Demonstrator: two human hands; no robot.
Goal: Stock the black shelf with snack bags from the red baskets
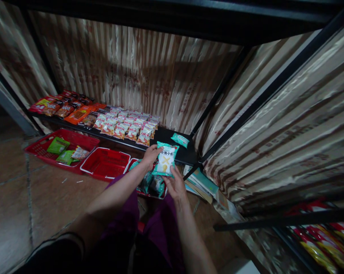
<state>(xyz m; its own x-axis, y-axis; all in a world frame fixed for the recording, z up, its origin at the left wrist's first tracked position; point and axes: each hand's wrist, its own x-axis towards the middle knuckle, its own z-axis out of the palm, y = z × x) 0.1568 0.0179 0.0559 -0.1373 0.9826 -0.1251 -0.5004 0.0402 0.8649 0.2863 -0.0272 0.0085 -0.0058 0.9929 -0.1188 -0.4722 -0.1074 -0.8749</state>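
Note:
Between my two hands is a teal and white snack bag (pixel 166 159), its printed front facing up. My left hand (pixel 152 155) grips its upper left edge with the thumb on top. My right hand (pixel 175 182) holds the lower right corner. Just beneath, a red basket (pixel 137 193) contains several similar teal bags (pixel 146 182), partly covered by my hands and arms. Beyond the held bag, another teal bag (pixel 180 140) lies on the right end of the low black shelf (pixel 164 134).
Rows of small snack bags (pixel 129 123) and orange and red packets (pixel 80 113) fill the shelf leftward. Two more red baskets, one bare inside (pixel 106 163) and one with green packets (pixel 58 145), stand in front. A black post (pixel 217 89) and stacked books (pixel 202 180) are at right.

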